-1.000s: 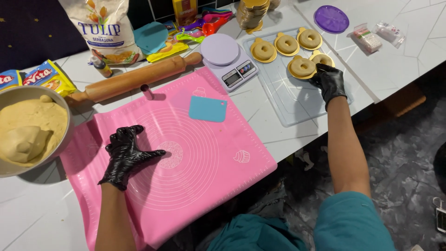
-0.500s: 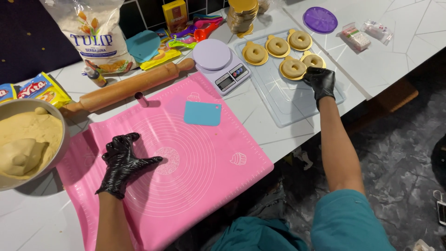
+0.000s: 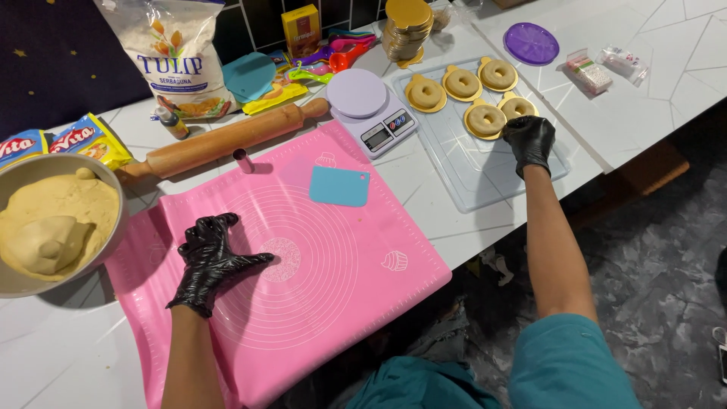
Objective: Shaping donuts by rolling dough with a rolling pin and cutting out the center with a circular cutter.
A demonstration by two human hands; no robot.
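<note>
My left hand lies flat, fingers spread, on the pink mat; its grip is open and holds nothing, just pressing the mat down so it sits smooth on the tabletop. My right hand reaches far out to the clear tray, fingers curled down at the edge of a gold disc with a dough ring on it. I cannot tell whether the fingers pinch the disc or only touch it. Four such rings sit close together on the far half of the tray, leaving the near half bare. The bowl of dough stands just left of the mat, close to my left hand. The blue scraper lies on the mat's far edge, with the rolling pin and the scale just beyond.
</note>
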